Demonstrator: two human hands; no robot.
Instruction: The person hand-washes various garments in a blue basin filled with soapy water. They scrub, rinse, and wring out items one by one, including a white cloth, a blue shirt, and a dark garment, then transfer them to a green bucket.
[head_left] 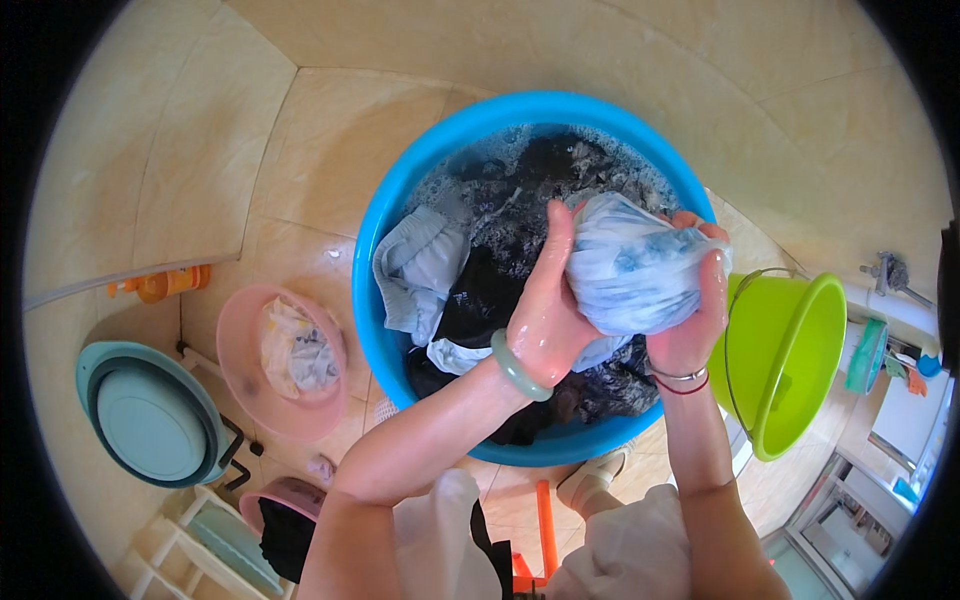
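Note:
Over a big blue tub (372, 290) I hold a wet, bunched white garment with blue patches (632, 270) between both hands. My left hand (550, 315) presses its palm against the bundle's left side, thumb pointing up; its other fingers are hidden behind the cloth. Around the right side curl the thumb and fingers of my right hand (695, 325). Below, dark wet clothes (490, 290) soak in foamy water. A light grey garment with a gathered waistband (425, 265) hangs over the tub's left inner wall. What the garment in my hands is exactly cannot be made out.
A lime green bucket (800, 350) stands right of the tub. To the left are a pink basin (235, 340) with light clothes, a teal basin (150, 425) against the wall, and an orange bottle (165, 285). Another pink basin (290, 490) holds dark cloth, beside a white rack (165, 530).

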